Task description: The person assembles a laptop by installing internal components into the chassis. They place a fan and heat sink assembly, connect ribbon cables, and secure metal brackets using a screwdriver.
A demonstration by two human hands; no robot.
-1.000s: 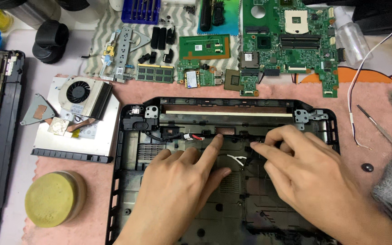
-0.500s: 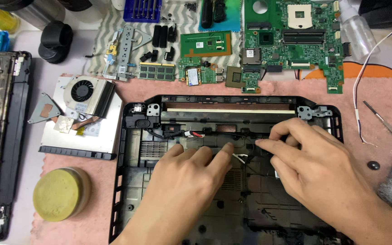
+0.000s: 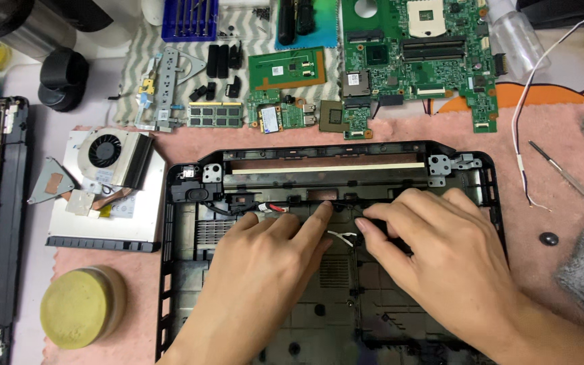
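Observation:
A black laptop bottom case (image 3: 190, 270) lies open on a pink mat. My left hand (image 3: 265, 263) rests flat inside it, index finger stretched toward a thin white wire (image 3: 343, 236) in the middle. My right hand (image 3: 441, 257) comes in from the right, with thumb and index fingertips pinched together at the end of that wire. Just above my left fingers, a small red and black cable (image 3: 272, 207) runs along the case's upper inner wall. My palms hide much of the case floor.
A green motherboard (image 3: 427, 47) lies at the top right. Smaller boards and a memory stick (image 3: 214, 115) sit above the case, a cooling fan (image 3: 109, 152) on an optical drive to the left, a yellow round tin (image 3: 76, 307) at lower left, a screwdriver (image 3: 566, 176) at right.
My right hand has drawn its fingers together at the white wire. My left hand has barely shifted, and the view has drifted slightly.

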